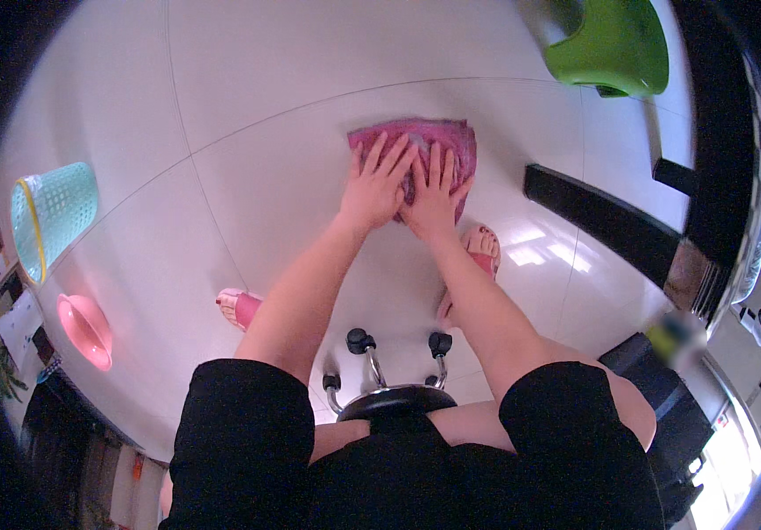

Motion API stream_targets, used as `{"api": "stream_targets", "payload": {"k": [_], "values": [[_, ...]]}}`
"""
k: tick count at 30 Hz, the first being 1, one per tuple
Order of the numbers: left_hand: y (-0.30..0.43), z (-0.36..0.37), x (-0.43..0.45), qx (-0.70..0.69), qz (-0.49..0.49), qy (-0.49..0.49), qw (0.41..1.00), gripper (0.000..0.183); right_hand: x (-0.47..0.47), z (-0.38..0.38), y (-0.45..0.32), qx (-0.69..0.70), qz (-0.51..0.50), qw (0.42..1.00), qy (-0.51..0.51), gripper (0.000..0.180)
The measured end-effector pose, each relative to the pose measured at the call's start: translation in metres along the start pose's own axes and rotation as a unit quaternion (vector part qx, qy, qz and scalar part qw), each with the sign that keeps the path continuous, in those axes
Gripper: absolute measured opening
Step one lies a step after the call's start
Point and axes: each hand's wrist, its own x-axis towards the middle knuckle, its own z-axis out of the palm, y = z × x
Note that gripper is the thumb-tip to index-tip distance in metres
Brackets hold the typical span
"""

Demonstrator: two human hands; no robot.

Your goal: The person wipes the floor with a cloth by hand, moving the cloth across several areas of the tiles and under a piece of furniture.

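Note:
A pink and purple cloth (423,128) lies spread on the pale tiled floor (274,185), its surface wrinkled under my palms. My left hand (377,189) rests flat on the cloth's left part with its fingers apart. Beside it, my right hand (432,192) presses flat on the right part, fingers also spread. The thumbs come close together near the cloth's lower edge. Neither hand curls around the fabric, and its middle is partly hidden beneath them.
Under me is a black stool (397,399) on casters. My sandalled feet stand apart. To the left are a turquoise perforated basket (65,209) and a pink basin (87,328). At right are a black furniture leg (599,222) and a green plastic chair (619,53).

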Motion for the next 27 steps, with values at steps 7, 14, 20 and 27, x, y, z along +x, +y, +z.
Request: {"api": "stream_targets", "payload": {"k": [7, 14, 20, 27], "values": [[0.041, 0.025, -0.083, 0.008, -0.026, -0.099, 0.995, 0.075, -0.096, 0.025, -0.010, 0.015, 0.045, 0.995, -0.092, 0.082], [0.047, 0.059, -0.160, 0.007, -0.061, -0.154, 0.986, 0.075, -0.170, 0.068, -0.021, -0.055, -0.020, 0.998, 0.004, 0.051], [0.067, 0.052, -0.199, -0.029, -0.128, -0.316, 0.940, 0.072, -0.183, 0.091, 0.011, 0.221, 0.039, 0.959, -0.174, 0.033], [0.101, 0.018, -0.165, -0.213, -0.156, -0.177, 0.948, 0.040, -0.151, 0.028, 0.054, 0.525, 0.042, 0.800, -0.287, 0.021]]}}
